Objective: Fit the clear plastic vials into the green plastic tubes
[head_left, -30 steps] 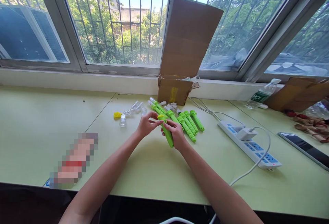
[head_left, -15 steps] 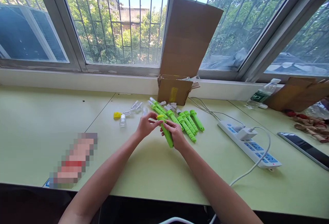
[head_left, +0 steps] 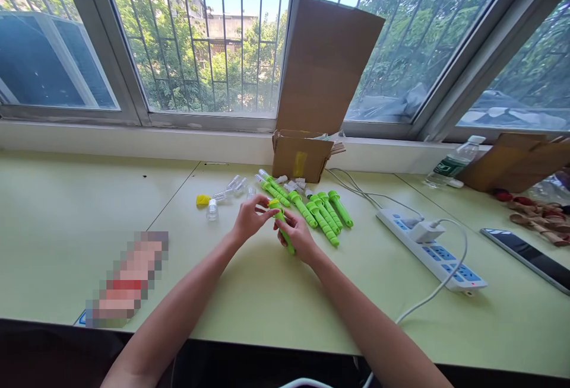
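Wrapped around a green plastic tube is my right hand, closed on its body. The tube tilts, with its wide end up and to the left. At that end my left hand pinches a small yellow plastic piece; its fingers partly cover the piece, and I cannot tell how far it sits in the tube. Just beyond my hands lie several more green tubes, some ribbed. Left of my left hand are clear plastic caps and another yellow piece.
An open cardboard box stands against the windowsill behind small white parts. To the right lie a power strip with cables, a phone and a tilted water bottle. A blurred item lies at the left.
The green tube and my right hand have shifted slightly left, and the tube has turned a little. My left hand stays at the wide end with the yellow piece.
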Action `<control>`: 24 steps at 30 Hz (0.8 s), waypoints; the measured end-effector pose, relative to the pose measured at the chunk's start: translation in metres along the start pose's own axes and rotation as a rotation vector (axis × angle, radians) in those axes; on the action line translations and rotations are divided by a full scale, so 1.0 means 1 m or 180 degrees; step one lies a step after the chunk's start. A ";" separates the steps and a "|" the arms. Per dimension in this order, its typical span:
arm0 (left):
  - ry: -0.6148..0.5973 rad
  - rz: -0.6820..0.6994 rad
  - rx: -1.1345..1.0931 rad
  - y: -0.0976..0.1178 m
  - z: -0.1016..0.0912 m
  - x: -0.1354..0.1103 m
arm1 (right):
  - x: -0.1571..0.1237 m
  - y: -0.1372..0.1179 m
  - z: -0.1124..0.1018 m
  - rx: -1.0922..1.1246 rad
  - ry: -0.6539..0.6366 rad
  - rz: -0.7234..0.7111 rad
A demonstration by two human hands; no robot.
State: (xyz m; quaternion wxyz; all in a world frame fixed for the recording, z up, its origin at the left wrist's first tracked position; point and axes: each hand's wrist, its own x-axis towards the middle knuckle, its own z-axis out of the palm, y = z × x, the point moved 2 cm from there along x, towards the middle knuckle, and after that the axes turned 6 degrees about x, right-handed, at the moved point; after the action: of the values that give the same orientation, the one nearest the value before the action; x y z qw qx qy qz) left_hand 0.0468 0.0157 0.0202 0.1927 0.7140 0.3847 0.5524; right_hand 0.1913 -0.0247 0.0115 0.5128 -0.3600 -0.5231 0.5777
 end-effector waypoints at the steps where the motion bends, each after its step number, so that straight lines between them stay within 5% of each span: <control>1: 0.0008 0.0010 -0.0001 0.000 0.000 0.000 | 0.000 0.000 0.000 -0.0008 0.0001 -0.0001; 24: -0.0173 -0.0138 -0.0100 0.001 0.002 0.000 | 0.002 0.000 -0.003 -0.0238 0.0146 -0.0045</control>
State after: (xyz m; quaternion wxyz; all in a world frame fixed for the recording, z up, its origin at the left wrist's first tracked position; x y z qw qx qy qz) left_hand 0.0492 0.0153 0.0209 0.2262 0.7170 0.3860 0.5345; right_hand 0.1940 -0.0222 0.0109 0.5149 -0.3883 -0.5350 0.5458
